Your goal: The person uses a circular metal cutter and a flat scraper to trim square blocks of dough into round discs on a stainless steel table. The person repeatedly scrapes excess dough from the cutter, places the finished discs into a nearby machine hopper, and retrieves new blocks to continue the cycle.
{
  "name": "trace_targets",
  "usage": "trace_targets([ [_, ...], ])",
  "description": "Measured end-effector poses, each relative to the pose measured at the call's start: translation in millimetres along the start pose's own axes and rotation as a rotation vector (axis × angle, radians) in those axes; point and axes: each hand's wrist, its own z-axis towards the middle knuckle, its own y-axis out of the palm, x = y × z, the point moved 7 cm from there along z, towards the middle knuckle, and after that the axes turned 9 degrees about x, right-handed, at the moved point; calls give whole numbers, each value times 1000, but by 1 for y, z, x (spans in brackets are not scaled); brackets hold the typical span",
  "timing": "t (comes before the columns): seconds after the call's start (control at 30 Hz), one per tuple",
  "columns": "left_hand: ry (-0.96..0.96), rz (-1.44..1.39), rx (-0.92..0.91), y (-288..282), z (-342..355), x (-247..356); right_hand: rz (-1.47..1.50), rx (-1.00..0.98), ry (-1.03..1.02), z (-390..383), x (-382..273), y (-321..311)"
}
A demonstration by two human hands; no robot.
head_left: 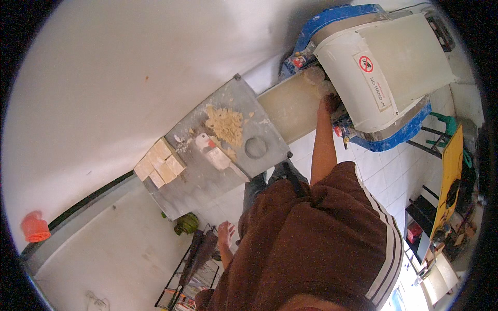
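My right hand [328,105] reaches to the mouth of a white-hooded rolling machine [394,57], at the end of its pale feed belt [290,106]. Two pale round pieces, probably dough, lie there; the nearer round piece [325,89] is right beside my fingers. Those fingers are dark and partly hidden, so I cannot tell whether they grip it. Down at my left side hangs my left hand [226,233], empty, its fingers loosely apart. On the grey metal table [181,199] rest pale rectangular blocks [160,161], a heap of yellowish scraps [224,124] and a white flat tool with a handle [215,154].
A round grey ring shape [256,147] shows at the table's near right corner. White wall borders the far side. A dark wire rack [192,267] stands at lower left, a yellow board [450,181] at right. An orange-red container [35,226] sits far left.
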Motion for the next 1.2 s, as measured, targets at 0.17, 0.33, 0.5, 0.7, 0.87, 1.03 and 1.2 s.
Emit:
trace_targets([
  [0.17,-3,108,-6,-1,7,-7,17,-2,-35,3,11,9],
  [0.33,-7,103,-88,6,12,-3,205,56,-141,5,24,17],
  [0.5,29,90,-31,5,-4,16,389,162,-483,-10,4,-2],
  [0.7,78,36,-36,-11,-17,33,465,186,-508,-14,-12,-1],
  [0.87,-11,99,45,-30,-16,13,322,394,-570,-8,-10,8],
  [1.03,-42,134,-15,-27,-19,0,372,299,-438,-5,-6,19],
  [1.2,20,82,-32,-23,-23,6,153,434,-501,-14,-22,-1],
])
